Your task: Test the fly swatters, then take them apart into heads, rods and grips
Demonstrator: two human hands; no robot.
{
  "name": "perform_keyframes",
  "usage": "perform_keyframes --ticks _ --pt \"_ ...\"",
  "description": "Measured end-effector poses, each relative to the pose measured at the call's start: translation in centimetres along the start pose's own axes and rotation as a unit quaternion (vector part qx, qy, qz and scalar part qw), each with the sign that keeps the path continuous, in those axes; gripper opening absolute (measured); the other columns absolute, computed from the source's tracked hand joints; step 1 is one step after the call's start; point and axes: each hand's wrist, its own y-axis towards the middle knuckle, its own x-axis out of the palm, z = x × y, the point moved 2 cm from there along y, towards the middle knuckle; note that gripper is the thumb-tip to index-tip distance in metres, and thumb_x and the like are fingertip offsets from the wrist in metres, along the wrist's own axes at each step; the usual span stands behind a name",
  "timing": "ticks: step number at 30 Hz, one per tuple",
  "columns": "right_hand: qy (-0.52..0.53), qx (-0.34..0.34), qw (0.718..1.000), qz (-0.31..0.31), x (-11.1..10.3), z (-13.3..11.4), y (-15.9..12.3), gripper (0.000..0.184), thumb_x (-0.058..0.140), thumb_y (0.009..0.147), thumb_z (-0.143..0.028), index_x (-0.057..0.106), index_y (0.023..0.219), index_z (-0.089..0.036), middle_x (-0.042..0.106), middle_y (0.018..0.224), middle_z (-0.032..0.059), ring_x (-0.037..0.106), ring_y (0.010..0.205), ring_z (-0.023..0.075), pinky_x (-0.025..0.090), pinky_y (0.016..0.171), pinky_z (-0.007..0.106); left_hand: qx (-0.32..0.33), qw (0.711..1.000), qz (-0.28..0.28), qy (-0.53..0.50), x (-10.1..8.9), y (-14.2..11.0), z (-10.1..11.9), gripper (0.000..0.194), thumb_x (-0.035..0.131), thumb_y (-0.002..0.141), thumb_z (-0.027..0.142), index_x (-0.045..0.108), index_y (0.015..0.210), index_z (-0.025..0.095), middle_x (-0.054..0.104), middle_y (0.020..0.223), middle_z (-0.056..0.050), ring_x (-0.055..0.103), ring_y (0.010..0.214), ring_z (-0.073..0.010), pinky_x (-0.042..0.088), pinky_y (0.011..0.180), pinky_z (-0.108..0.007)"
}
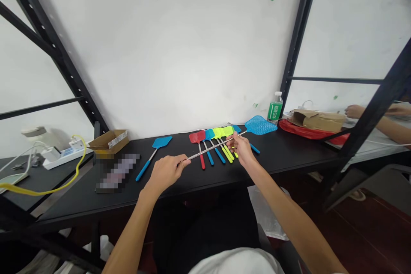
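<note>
A blue fly swatter (260,126) with a long, thin metal rod is held across in front of me, its mesh head up to the right. My left hand (169,169) is closed around the handle end, which the fingers hide. Near the head, my right hand (240,147) pinches the rod. Under and behind the rod lies a row of fly swatters: a red one (197,137), blue ones (209,134) and yellow-green ones (227,131). Apart from them, left of my left hand, lies another blue fly swatter (162,141).
On the black table (180,184) stand an open cardboard box (111,142) at left and a green-labelled bottle (275,107) at back right. Black metal posts (300,25) flank it. Beyond the right post are a cardboard piece (317,120) and another person's hand (354,111).
</note>
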Motion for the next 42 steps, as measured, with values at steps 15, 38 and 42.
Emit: perform_keyframes --ticks 15,38,42 --pt "0.037 -0.045 0.991 0.118 -4.5 -1.1 2.1 0.047 0.075 0.07 -0.062 0.063 0.068 -0.017 0.059 0.054 0.0008 0.052 0.046 0.0101 0.037 0.04 0.022 -0.056 0.998 0.014 0.028 0.0 -0.9 -7.8 0.048 0.033 0.096 0.057 0.071 0.096 0.029 0.071 0.074 -0.004 0.067 0.076 -0.0241 0.031 0.06 -0.028" --pt "0.078 -0.046 0.98 0.179 -7.2 -1.7 3.0 0.039 0.07 0.08 -0.055 0.063 0.071 -0.017 0.057 0.054 -0.0009 0.054 0.047 0.0101 0.04 0.042 0.023 -0.067 0.991 0.115 0.023 -1.5 -1.9 -12.8 0.051 0.04 0.091 0.057 0.076 0.1 0.023 0.076 0.099 -0.008 0.067 0.09 -0.0289 0.044 0.08 -0.035" --pt "0.079 -0.048 0.975 0.2 -7.7 -2.2 3.0 0.04 0.067 0.082 -0.056 0.06 0.072 -0.018 0.055 0.053 -0.0024 0.053 0.046 0.01 0.04 0.043 0.023 -0.063 0.992 0.107 -0.014 -2.1 -1.5 -11.6 0.048 0.043 0.091 0.058 0.075 0.105 0.024 0.076 0.105 -0.007 0.066 0.095 -0.0284 0.045 0.08 -0.034"
